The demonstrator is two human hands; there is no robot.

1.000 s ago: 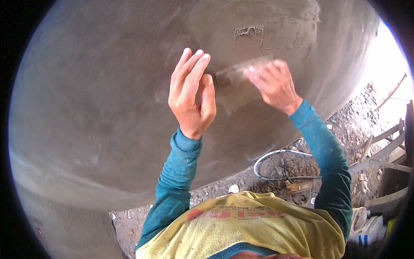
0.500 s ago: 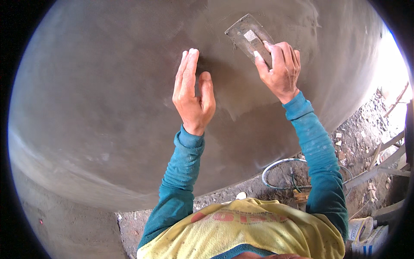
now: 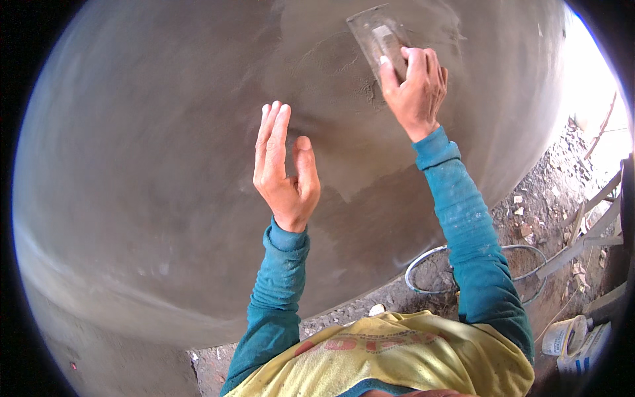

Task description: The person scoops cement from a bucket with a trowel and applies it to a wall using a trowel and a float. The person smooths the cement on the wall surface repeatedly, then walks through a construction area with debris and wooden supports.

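My right hand (image 3: 418, 91) is closed around the handle of a flat rectangular plastering trowel (image 3: 369, 25), whose blade lies against the grey plastered wall (image 3: 198, 172). Around the blade the plaster looks wetter, with rough ridges below its edge. My left hand (image 3: 286, 175) is raised in front of the wall at the middle, holding nothing. Its fingers are stretched upward and the thumb stands apart. Whether the left hand touches the wall I cannot tell.
On the rubble-strewn ground (image 3: 522, 212) at the right lies a coiled hose (image 3: 423, 263). Wooden boards (image 3: 582, 245) lean at the far right. Below them stand a white bucket (image 3: 562, 336) and a white bag or box (image 3: 585, 354).
My right hand and the trowel have moved upward and slightly left in the picture, and the trowel is turned more upright. My left hand sits a little lower and further left.
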